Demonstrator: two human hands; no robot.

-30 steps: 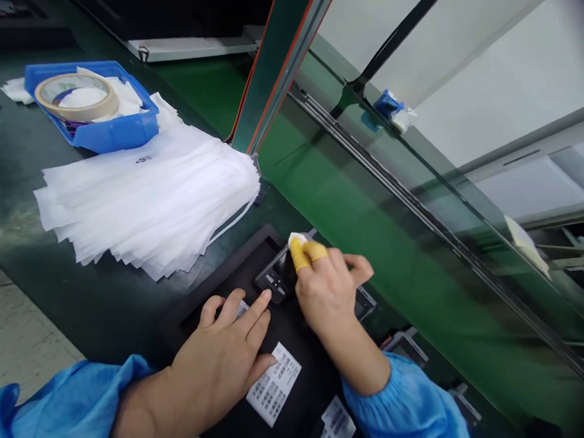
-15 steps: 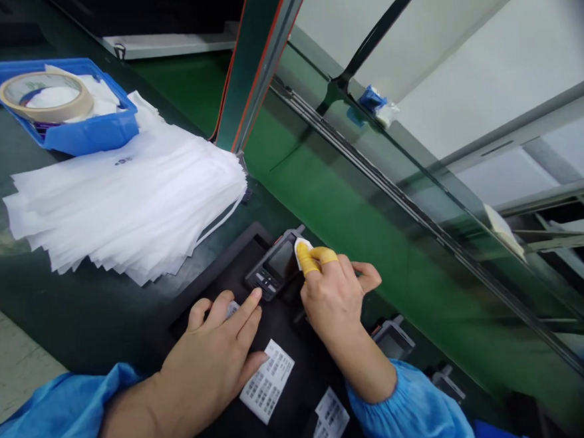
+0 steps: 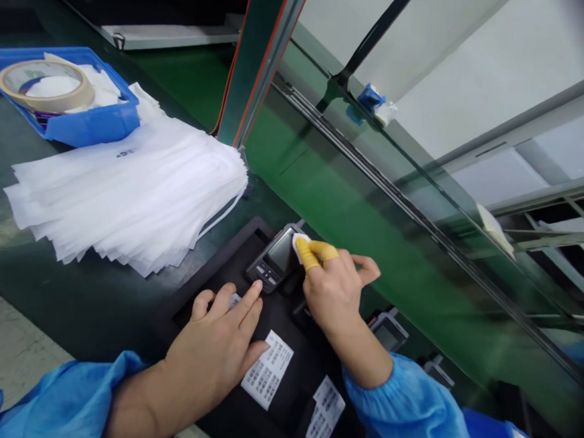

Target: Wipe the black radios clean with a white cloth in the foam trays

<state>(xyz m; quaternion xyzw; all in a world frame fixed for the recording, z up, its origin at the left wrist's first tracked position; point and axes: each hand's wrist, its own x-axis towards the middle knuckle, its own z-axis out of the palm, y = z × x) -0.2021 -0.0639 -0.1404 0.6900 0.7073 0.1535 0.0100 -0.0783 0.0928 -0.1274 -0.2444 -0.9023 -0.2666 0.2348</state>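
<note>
A handheld radio [image 3: 273, 260] with a screen, buttons and a stubby antenna lies tilted in a black tray [image 3: 253, 232]. My right hand [image 3: 333, 286], with yellow finger cots on two fingers, pinches a small white wiping cloth [image 3: 296, 239] and presses it against the upper right part of the screen. My left hand [image 3: 220, 341] is open, fingers stretched out, its fingertips at the radio's lower edge. Under its thumb sits a sheet of barcode labels [image 3: 268, 371]. Another small label piece [image 3: 234, 301] shows partly beneath the left fingers.
More label sheets [image 3: 325, 413] lie in the tray's near part. Other radios [image 3: 388, 331] stand beyond my right forearm. A fanned stack of white bags [image 3: 130, 190] lies at left, behind it a blue bin [image 3: 93, 126] holding a tape roll [image 3: 83, 93]. A glass panel [image 3: 350, 195] rises at right.
The cloth in my right hand has shifted slightly on the screen. My left hand stays in place at the radio. The whole view has moved a little.
</note>
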